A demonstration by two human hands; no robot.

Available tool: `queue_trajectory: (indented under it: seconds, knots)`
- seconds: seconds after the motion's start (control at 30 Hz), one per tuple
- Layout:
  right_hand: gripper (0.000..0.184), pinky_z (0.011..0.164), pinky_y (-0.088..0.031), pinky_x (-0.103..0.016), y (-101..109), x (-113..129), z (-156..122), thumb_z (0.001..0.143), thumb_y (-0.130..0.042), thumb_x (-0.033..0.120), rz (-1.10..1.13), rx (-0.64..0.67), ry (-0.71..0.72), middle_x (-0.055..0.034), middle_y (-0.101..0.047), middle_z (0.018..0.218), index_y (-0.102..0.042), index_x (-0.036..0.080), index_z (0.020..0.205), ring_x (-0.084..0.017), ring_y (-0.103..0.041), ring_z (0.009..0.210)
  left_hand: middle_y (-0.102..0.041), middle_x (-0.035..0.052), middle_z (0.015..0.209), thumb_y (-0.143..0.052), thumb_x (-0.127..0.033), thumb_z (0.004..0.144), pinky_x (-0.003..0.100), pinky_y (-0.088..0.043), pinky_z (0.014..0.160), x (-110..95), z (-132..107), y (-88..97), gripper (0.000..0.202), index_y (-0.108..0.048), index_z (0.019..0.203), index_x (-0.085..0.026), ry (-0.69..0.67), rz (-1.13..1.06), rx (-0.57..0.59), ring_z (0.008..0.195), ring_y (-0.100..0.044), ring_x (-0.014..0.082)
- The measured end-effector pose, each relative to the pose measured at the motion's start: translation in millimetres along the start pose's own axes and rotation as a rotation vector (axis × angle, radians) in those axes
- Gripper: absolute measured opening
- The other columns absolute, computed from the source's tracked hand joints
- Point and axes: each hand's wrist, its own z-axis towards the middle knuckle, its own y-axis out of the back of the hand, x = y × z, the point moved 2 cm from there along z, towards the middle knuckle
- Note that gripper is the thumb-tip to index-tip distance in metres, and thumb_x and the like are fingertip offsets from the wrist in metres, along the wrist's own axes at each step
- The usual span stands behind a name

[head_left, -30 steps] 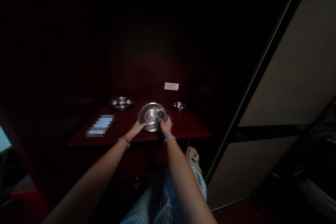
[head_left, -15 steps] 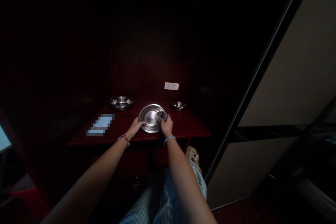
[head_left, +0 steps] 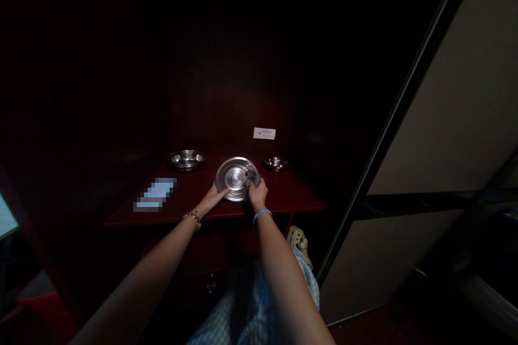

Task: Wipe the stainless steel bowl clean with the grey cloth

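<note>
A round steel plate (head_left: 233, 179) with a raised rim is tilted toward me above the dark red desk (head_left: 162, 214). My left hand (head_left: 212, 198) grips its lower left rim, thumb over the inside. In my right hand (head_left: 258, 193) is a bunched grey cloth (head_left: 251, 179), pressed on the right side of the plate; the fingers behind the cloth are hidden. Farther back on the left stands a wide steel bowl (head_left: 186, 160). A smaller steel bowl (head_left: 275, 164) sits at the back right.
A blurred-out pale flat object (head_left: 156, 194) lies on the desk's left. A white wall socket (head_left: 264, 133) is on the back panel. Under the desk's right end is a beige clog (head_left: 298, 239). A sliding door (head_left: 441, 135) stands on the right, a red bin (head_left: 40, 302) at lower left.
The plate has shifted slightly up and to the right, with my left hand following it. My right hand stays on the plate's right side with the cloth.
</note>
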Motion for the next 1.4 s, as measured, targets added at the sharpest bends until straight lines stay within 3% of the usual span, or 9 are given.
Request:
queue_trajectory:
  seconds: [0.23, 0.53, 0.77, 0.93, 1.4]
  knots:
    - [0.018, 0.076, -0.042, -0.023, -6, -4, 2, 0.072, -0.051, 0.016, 0.022, 0.018, -0.042, -0.0069, -0.064, 0.089, -0.056, 0.017, 0.089, -0.016, -0.060, 0.083, -0.057, 0.0110, 0.119, -0.061, -0.034, 0.067, 0.037, -0.029, 0.102, -7, -5, -5.0, 0.049, -0.054, 0.110, -0.012, 0.030, 0.003, 0.142, 0.115, -0.047, 0.0234]
    - [0.024, 0.079, -0.042, -0.024, -6, -5, 2, 0.073, -0.051, 0.016, -0.007, 0.042, -0.041, -0.0070, -0.064, 0.092, -0.056, 0.017, 0.095, -0.016, -0.060, 0.085, -0.063, 0.0085, 0.109, -0.058, -0.024, 0.063, 0.035, -0.034, 0.098, -9, -2, -2.1, 0.038, -0.059, 0.099, -0.013, 0.097, -0.007, 0.057, 0.105, -0.054, 0.0227]
    - [0.026, 0.079, -0.042, -0.026, -3, -4, 2, 0.073, -0.051, 0.017, -0.076, 0.051, -0.017, -0.0083, -0.063, 0.093, -0.056, 0.016, 0.099, -0.018, -0.059, 0.087, -0.068, 0.0069, 0.086, -0.059, -0.023, 0.056, 0.032, -0.045, 0.081, -17, -4, -1.3, 0.030, -0.061, 0.083, -0.012, 0.276, 0.024, -0.057, 0.088, -0.060, 0.0222]
    - [0.025, 0.078, -0.042, -0.027, 0, -2, 0, 0.074, -0.051, 0.018, -0.119, 0.061, 0.009, -0.0077, -0.063, 0.093, -0.056, 0.018, 0.099, -0.019, -0.060, 0.087, -0.067, 0.0036, 0.074, -0.056, -0.021, 0.054, 0.031, -0.047, 0.074, -17, -2, -0.7, 0.022, -0.060, 0.074, -0.013, 0.314, 0.031, -0.083, 0.078, -0.060, 0.0199]
    - [0.028, 0.077, -0.043, -0.029, 6, 2, -1, 0.074, -0.051, 0.019, -0.184, 0.041, 0.007, -0.0082, -0.064, 0.092, -0.057, 0.018, 0.101, -0.021, -0.060, 0.085, -0.069, 0.0053, 0.082, -0.055, -0.022, 0.059, 0.032, -0.047, 0.077, -7, -2, 0.3, 0.026, -0.062, 0.081, -0.012, 0.305, 0.026, -0.044, 0.083, -0.061, 0.0213]
